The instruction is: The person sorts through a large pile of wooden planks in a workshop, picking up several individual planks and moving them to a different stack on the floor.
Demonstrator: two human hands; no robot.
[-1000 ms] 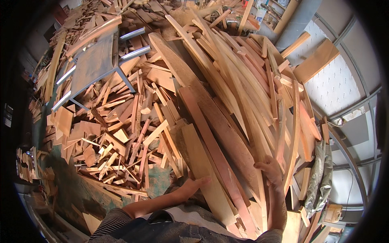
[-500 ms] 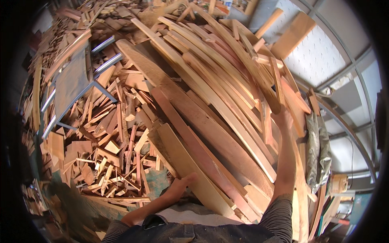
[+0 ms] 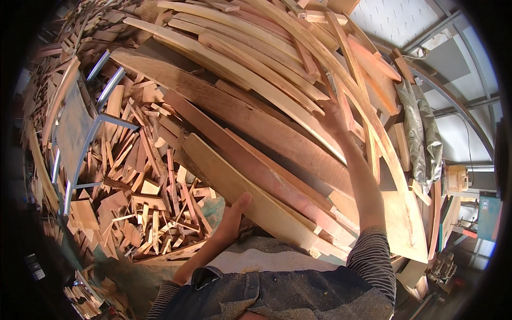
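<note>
The person stood against a big heap of long planks (image 3: 256, 106), and everything here is placed from that heap. The left hand (image 3: 233, 221) was at the heap's lower near edge, fingers curled under a pale, wide board (image 3: 242, 189) with the thumb lying up along its underside edge; it gripped that board. The pale board ran aslant from the upper left down to the lower right, lying against a darker reddish plank (image 3: 277, 133) just above it in the heap. The right hand (image 3: 332, 116) was stretched well up into the middle of the heap, resting flat on the long curved planks there; whether its fingers were closed round one of them could not be told. Left of the heap lay a spread of short wood offcuts (image 3: 149, 197) on the floor, and beyond these, further left, a metal-framed chair (image 3: 80, 128) lay tipped among the scraps. To the right of the heap hung a crumpled grey sheet (image 3: 421, 133), with a white wall panel (image 3: 394, 16) above it
</note>
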